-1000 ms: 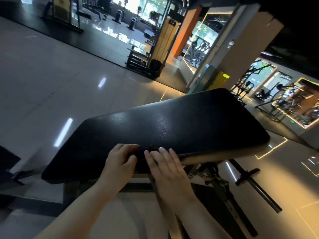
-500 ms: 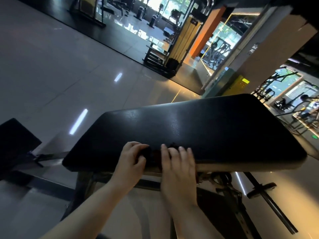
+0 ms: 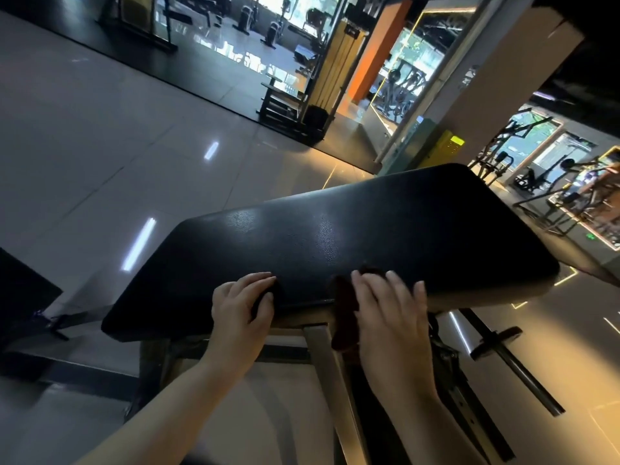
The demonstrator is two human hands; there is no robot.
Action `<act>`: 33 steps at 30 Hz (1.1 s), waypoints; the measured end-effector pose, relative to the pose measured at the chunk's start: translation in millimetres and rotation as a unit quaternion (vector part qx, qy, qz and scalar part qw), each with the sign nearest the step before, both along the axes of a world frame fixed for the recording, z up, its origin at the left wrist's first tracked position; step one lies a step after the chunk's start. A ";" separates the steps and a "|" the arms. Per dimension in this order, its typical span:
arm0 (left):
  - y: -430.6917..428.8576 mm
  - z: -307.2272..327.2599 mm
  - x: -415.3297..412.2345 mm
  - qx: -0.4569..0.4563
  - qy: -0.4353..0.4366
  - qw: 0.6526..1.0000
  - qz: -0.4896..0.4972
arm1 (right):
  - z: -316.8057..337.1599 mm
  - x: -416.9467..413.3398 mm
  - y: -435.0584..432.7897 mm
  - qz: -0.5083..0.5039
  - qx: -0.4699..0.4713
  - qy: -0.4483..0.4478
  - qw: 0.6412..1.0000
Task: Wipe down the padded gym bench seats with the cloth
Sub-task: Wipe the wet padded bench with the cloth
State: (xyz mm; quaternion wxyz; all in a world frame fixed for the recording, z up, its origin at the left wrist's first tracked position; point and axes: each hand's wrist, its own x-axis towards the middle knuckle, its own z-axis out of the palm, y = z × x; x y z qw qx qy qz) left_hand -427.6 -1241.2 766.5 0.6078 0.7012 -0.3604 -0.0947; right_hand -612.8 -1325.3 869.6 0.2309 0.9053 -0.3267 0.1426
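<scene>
A black padded bench seat (image 3: 335, 239) fills the middle of the view, tilted up toward the right. My left hand (image 3: 241, 307) grips its near edge, fingers on top and thumb curled under. My right hand (image 3: 392, 313) lies flat with straight fingers on a dark reddish-brown cloth (image 3: 344, 313), pressing it against the pad's near edge. The cloth hangs down below the pad, and most of it is hidden under my palm.
The bench's metal frame (image 3: 318, 350) and a black adjustment bar (image 3: 510, 357) sit below the pad. Another dark pad (image 3: 20, 290) is at the left edge. Glossy tiled floor (image 3: 117, 146) surrounds the bench; gym machines (image 3: 292, 105) stand at the back and right.
My hands have drawn apart along the near edge: the right hand slid the cloth to the right, the left stayed gripping the edge. The view shifted slightly.
</scene>
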 end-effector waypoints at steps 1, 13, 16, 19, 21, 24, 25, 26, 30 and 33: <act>-0.4 2.4 -2.5 0.005 -0.001 1.000 0.006 | 0.3 0.3 1.1 -0.021 -0.006 -0.012 1.000; -14.6 12.5 -16.1 -0.002 -0.001 0.998 -0.061 | -10.4 -3.0 -14.2 0.101 -0.040 0.062 0.992; -14.1 21.8 -16.4 0.004 0.012 0.997 -0.077 | 9.8 -40.0 -41.9 0.077 -0.078 -0.017 0.994; -17.4 28.2 -18.5 0.030 -0.019 0.996 -0.076 | 28.0 -66.1 -55.3 0.036 -0.094 -0.118 0.988; -21.2 31.0 -22.3 0.038 -0.030 0.996 -0.069 | 27.8 -63.6 -52.4 0.015 -0.075 -0.191 0.979; -26.2 35.2 -34.5 0.050 -0.041 0.996 -0.060 | 13.5 -33.9 -35.5 -0.017 -0.052 -0.210 0.976; -27.6 38.0 -39.5 0.045 -0.043 0.996 -0.057 | 7.2 -23.5 -29.3 -0.005 -0.051 -0.159 0.986; -29.1 41.1 -44.5 0.036 -0.045 0.997 -0.055 | 1.3 -15.2 -24.2 0.023 -0.049 -0.093 0.994; -41.9 53.3 -60.7 -0.003 -0.076 0.996 -0.054 | 4.4 -17.5 -26.8 0.104 -0.052 0.053 0.992; -54.6 62.1 -75.0 0.007 -0.113 0.993 -0.034 | 24.7 -48.4 -45.9 0.109 -0.065 0.037 0.991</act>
